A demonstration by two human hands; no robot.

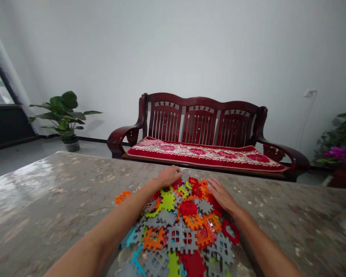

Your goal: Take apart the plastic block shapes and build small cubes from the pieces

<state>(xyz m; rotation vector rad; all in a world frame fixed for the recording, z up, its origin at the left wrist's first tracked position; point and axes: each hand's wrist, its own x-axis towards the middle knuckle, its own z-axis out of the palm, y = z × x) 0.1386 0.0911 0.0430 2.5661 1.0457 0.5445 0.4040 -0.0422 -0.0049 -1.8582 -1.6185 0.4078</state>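
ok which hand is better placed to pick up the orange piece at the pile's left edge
Probably the left hand: it is nearer the orange piece, while the right hand is across the pile, beyond the left forearm.

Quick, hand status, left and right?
Left hand: curled at the pile's far side; whether it holds a piece cannot be told.
Right hand: open, at the pile's right side, no piece visibly gripped.

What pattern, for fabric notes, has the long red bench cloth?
The red cloth has pinkish flowers, best in the head view.
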